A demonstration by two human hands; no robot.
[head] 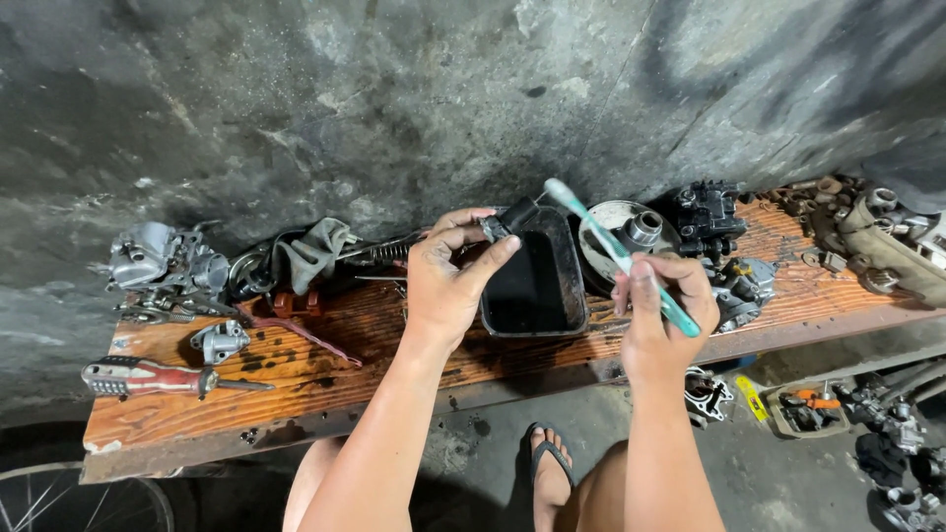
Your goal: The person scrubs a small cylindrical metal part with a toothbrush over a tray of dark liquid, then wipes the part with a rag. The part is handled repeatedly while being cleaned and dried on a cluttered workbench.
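My left hand (448, 281) pinches a small dark metal part (507, 219) between thumb and fingers, held over the far left corner of a black rectangular tray (572, 315) with dark liquid in it. In my right hand (658, 300) is a teal and white toothbrush (613, 246), whose bristle head points up and left, close to the part without touching it. Both hands are grimy and hover above a worn wooden bench (296, 379) set against a stained concrete wall.
On the bench lie a red-handled screwdriver (158, 377), a carburettor body (163, 258), a grey rag (313, 251), a round metal cover (631, 232), and black engine parts (708, 219). More parts and a small tray (803, 409) litter the floor at right. My sandalled foot (552, 478) is below.
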